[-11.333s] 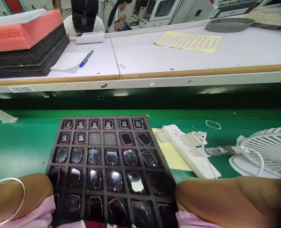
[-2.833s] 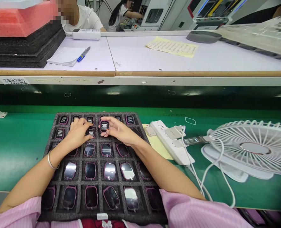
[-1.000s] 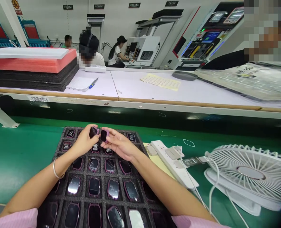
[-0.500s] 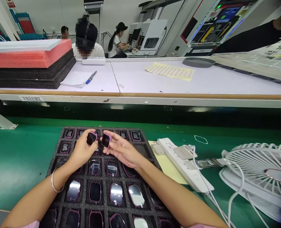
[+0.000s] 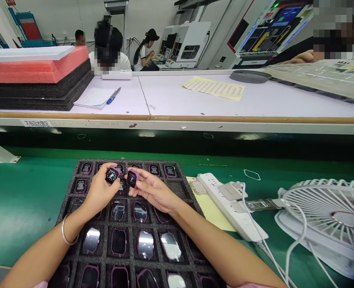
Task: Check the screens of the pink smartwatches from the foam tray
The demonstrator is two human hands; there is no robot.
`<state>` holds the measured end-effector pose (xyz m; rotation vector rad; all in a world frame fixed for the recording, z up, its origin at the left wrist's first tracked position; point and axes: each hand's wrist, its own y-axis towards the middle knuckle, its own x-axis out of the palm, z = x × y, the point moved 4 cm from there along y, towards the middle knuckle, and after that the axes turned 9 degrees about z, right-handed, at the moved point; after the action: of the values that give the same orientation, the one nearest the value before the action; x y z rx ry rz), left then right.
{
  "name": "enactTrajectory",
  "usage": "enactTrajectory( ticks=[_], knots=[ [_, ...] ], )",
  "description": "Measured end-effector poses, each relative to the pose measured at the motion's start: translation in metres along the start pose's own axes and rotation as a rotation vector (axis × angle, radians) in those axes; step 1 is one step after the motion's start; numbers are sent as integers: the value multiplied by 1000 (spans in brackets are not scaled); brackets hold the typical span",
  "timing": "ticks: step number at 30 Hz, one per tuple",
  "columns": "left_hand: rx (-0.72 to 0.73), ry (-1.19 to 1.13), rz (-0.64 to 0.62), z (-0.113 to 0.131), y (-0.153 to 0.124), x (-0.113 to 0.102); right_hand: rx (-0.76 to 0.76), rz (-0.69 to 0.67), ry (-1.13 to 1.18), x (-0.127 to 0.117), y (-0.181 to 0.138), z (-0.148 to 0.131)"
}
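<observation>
My left hand [image 5: 103,188] pinches a purple-framed smartwatch [image 5: 112,175] by its edges, and a watch face glows on its screen. Beside it, my right hand [image 5: 153,189] holds a second purple smartwatch [image 5: 132,179] between thumb and fingers, its screen also lit. Both are raised over the far part of a dark foam tray [image 5: 131,256]. Purple watch bodies sit in the tray's compartments, one of them a dark-screened watch [image 5: 118,242]. Those in the far rows show white text, such as the watch [image 5: 170,171] at the far right. My forearms hide some compartments.
Right of the tray lie a white power strip [image 5: 225,200] with plugs and cables, a yellow sheet [image 5: 215,214] and a white fan [image 5: 329,224]. A raised white shelf [image 5: 171,100] holds stacked foam sheets [image 5: 39,76], a pen [image 5: 114,96] and a sticker sheet [image 5: 214,88]. Several people are beyond.
The screens of both held watches have gone from dark to lit. Both hands stay in nearly the same place. At the far right, a person's hand has come into view.
</observation>
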<state>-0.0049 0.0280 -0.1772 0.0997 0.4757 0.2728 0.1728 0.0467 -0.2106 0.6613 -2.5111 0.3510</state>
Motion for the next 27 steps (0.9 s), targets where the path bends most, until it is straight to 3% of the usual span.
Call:
enactTrajectory(
  ticks=[9, 17, 27],
  knots=[
    [180, 138, -78, 14, -6, 2, -45, 57, -29, -3, 0, -4],
    [314, 270, -75, 6, -7, 6, -67, 57, -91, -4, -2, 0],
    [301, 263, -99, 5, -9, 7, -67, 98, -85, -5, -2, -3]
  ],
)
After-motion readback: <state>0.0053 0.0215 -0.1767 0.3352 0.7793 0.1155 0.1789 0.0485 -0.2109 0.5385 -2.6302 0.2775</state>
